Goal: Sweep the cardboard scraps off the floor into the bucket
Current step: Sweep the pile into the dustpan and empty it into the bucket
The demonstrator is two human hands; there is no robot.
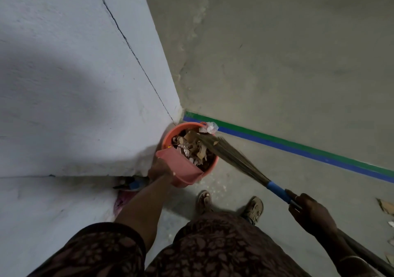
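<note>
An orange bucket (170,134) stands on the floor at the corner of a white pillar, holding brown cardboard scraps (191,146) and bits of white paper. My left hand (158,169) grips a pink dustpan (181,166), tilted over the bucket's near rim. My right hand (307,210) holds the blue handle of a grass broom (234,157). The broom's bristle tips reach into the bucket on top of the scraps. A crumpled clear plastic piece (210,127) sits on the bucket's far rim.
The white pillar (74,85) fills the left side. A green and blue stripe (298,149) runs across the concrete floor. More cardboard scraps (386,206) lie at the right edge. My two sandalled feet (230,206) stand just behind the bucket. A pink and blue object (130,186) lies by the pillar's base.
</note>
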